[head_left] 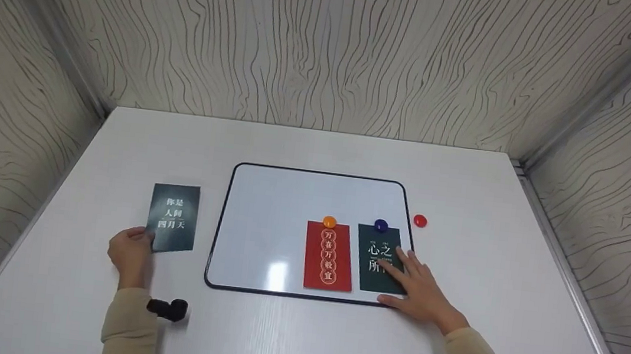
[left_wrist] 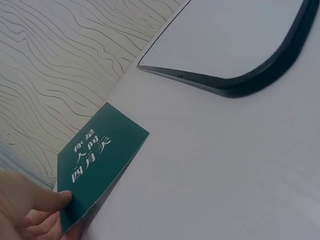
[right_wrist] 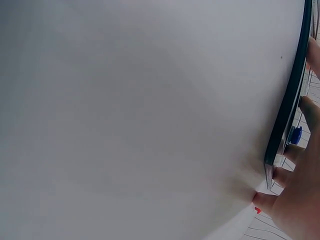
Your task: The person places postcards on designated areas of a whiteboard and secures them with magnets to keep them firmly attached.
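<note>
My left hand [head_left: 129, 248] pinches the lower left corner of a dark green card [head_left: 174, 214] with white Chinese characters. In the left wrist view, the thumb lies on the face of this card [left_wrist: 100, 160], fingers behind, and its edge stands off the table. Right of it lies a black-framed whiteboard [head_left: 270, 213]. A red card [head_left: 330, 256] on the board has an orange round magnet [head_left: 329, 222] at its top edge; a second green card [head_left: 366, 281] has a dark blue one [head_left: 381, 225]. My right hand [head_left: 421, 293] rests with spread fingers over that green card and the board's right edge.
A red round magnet [head_left: 420, 220] lies on the white table [head_left: 468, 188] just right of the whiteboard. Wood-grain patterned panels [head_left: 318, 47] rise behind the table and at both sides. Small black devices [head_left: 167, 309] sit at both wrists.
</note>
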`<state>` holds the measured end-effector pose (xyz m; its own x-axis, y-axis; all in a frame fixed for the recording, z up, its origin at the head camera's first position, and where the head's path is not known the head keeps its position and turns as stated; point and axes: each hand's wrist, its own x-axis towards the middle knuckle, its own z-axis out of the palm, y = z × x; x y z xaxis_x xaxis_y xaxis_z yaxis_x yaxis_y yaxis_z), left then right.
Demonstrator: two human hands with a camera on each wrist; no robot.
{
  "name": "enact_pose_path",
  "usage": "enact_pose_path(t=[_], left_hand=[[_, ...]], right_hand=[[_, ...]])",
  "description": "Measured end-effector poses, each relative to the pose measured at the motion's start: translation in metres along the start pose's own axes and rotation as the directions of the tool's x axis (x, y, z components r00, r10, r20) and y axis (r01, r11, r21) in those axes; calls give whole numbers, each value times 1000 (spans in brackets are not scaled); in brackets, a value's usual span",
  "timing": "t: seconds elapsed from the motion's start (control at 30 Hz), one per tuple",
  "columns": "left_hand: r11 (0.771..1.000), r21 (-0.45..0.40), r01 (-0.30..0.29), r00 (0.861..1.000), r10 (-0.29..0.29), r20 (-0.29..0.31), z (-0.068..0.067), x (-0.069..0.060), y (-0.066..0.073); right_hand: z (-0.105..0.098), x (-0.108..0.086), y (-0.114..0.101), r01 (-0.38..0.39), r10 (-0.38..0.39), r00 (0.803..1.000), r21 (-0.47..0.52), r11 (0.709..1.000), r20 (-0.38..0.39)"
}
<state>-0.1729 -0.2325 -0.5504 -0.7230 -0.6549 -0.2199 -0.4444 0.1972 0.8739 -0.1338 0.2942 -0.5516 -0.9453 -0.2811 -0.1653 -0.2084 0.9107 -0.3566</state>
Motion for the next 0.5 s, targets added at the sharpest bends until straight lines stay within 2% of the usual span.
enact_pose_path(t=[0.2, 0.5], left_hand=[[998, -43, 34, 999, -34, 16, -1, 1, 0], [996, -60, 65, 996, -62, 58, -3, 0, 3]], right_hand=[[0, 0, 0, 0, 0, 1000, 3, 1000, -3], [0, -1, -1, 4, -4, 1000, 12, 1000, -7]])
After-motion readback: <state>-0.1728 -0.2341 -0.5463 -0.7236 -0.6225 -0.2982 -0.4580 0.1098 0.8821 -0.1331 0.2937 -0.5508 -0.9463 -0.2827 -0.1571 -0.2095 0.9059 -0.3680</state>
